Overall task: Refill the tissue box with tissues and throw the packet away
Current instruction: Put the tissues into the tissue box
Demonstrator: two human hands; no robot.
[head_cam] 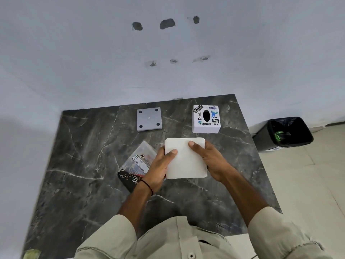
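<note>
A white stack of tissues (186,161) is held above the dark marble table (84,165). My left hand (160,165) grips its left edge and my right hand (207,157) grips its right edge, thumbs on top. The plastic packet (138,161), clear with a black printed end, lies flat on the table just left of my left hand, partly hidden by it. The white tissue box cover (206,118), with stickers and an oval slot on top, stands at the back right. Its grey base plate (148,119) lies apart at the back centre.
A black bin (287,133) lined with a dark bag stands on the tiled floor right of the table. A pale wall with several holes rises behind the table. A yellowish object (31,254) sits at the table's near left corner.
</note>
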